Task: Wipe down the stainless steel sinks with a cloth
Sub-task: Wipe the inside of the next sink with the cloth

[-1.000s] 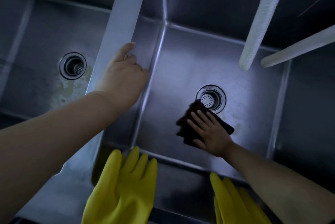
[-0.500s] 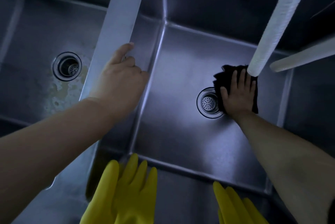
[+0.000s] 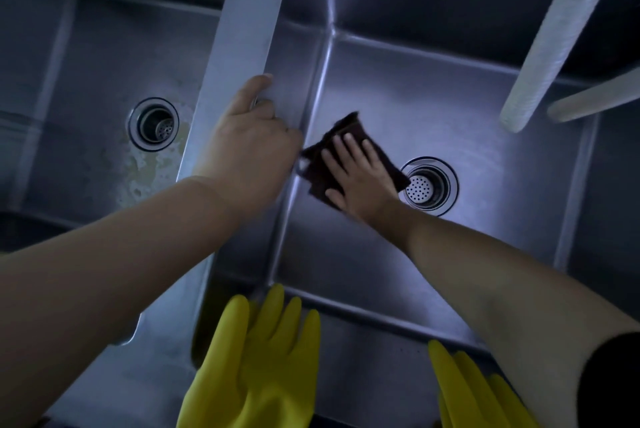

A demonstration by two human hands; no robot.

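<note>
Two stainless steel sinks lie below me. In the right sink [image 3: 467, 91], my right hand [image 3: 360, 178] presses flat on a dark cloth [image 3: 343, 136] against the sink floor, just left of the round drain [image 3: 429, 187]. The cloth sits close to the sink's left wall. My left hand [image 3: 249, 143] grips the edge of the steel divider [image 3: 249, 12] between the two sinks, fingers curled over it. The left sink [image 3: 86, 81] has its own drain [image 3: 154, 124] and pale stains on the floor beside it.
Two yellow rubber gloves [image 3: 256, 368] [image 3: 474, 393] hang over the sink's near edge. A white ribbed hose [image 3: 550, 32] hangs down at the upper right, with a pale pipe [image 3: 595, 98] beside it.
My right hand slid the cloth from the far right of the drain, under the hose, over to the left side of the drain by the sink wall. My left hand stayed on the divider.
</note>
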